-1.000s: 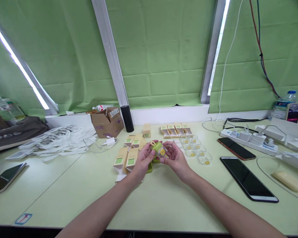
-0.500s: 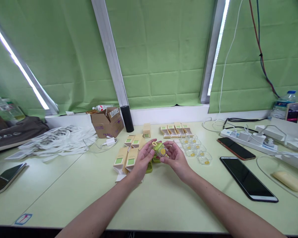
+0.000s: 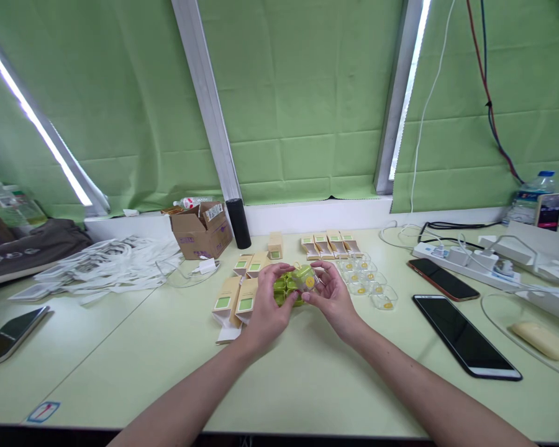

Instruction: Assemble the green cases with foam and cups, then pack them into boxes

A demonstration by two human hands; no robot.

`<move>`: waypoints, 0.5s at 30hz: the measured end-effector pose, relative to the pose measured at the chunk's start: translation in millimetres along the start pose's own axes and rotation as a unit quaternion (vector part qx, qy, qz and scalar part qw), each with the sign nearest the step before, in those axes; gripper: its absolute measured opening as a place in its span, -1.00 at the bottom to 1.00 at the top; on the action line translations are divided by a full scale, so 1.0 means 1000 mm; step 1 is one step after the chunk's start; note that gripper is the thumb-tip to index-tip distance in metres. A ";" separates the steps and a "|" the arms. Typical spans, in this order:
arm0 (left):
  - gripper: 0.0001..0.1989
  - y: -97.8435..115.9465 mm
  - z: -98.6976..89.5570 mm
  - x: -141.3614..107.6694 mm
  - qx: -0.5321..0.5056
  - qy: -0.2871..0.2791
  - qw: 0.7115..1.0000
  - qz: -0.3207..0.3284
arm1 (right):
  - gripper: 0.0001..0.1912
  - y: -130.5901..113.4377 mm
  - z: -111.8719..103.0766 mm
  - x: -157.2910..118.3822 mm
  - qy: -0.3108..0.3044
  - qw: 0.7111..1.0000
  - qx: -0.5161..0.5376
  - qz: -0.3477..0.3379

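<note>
My right hand (image 3: 333, 295) grips a small clear plastic case (image 3: 310, 282) with a green part and a round yellow label, held between thumb and fingers. Close on its left, my left hand (image 3: 271, 304) is curved with thumb and fingers apart, its fingertips near the case's green end. Any contact there is hard to make out. Behind and below the hands, several green cases (image 3: 279, 287) sit together on the table, partly hidden by my left hand. Several clear covers with yellow labels (image 3: 361, 289) lie right of my right hand.
Beige cartons with green squares (image 3: 223, 303) stand left of my hands, with more (image 3: 323, 245) at the back. A brown cardboard box (image 3: 200, 239) and black cylinder (image 3: 238, 223) are behind. Phones (image 3: 466, 338) and a power strip (image 3: 461, 261) lie right; white straps (image 3: 107, 267) lie left.
My left hand has shifted slightly and spread from its pinch by the green end of the case. The case has turned in my right hand, and more green cases show behind.
</note>
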State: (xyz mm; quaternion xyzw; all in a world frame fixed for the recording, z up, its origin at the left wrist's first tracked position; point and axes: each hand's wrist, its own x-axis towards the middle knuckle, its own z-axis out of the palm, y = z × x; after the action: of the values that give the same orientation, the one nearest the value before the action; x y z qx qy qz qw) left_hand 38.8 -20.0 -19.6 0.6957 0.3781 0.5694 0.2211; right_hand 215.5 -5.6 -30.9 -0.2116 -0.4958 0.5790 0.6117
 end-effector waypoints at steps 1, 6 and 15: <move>-0.56 0.001 0.000 0.000 0.041 0.001 0.999 0.028 | -0.25 -0.001 0.001 0.000 0.000 1.000 -0.002 0.000; -0.56 0.002 0.002 0.000 0.133 -0.014 0.985 0.108 | -0.23 0.000 0.005 -0.001 0.006 1.000 -0.010 0.003; -0.63 0.001 0.000 0.001 0.134 -0.011 0.986 0.096 | -0.37 -0.004 0.004 -0.004 -0.006 1.000 -0.022 -0.017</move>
State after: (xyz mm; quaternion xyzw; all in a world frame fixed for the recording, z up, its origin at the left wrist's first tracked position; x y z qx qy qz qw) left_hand 39.2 -19.6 -18.6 0.7581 0.3801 0.5247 0.0744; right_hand 215.0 -11.4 -28.0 -0.2136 -0.5153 0.5587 0.6137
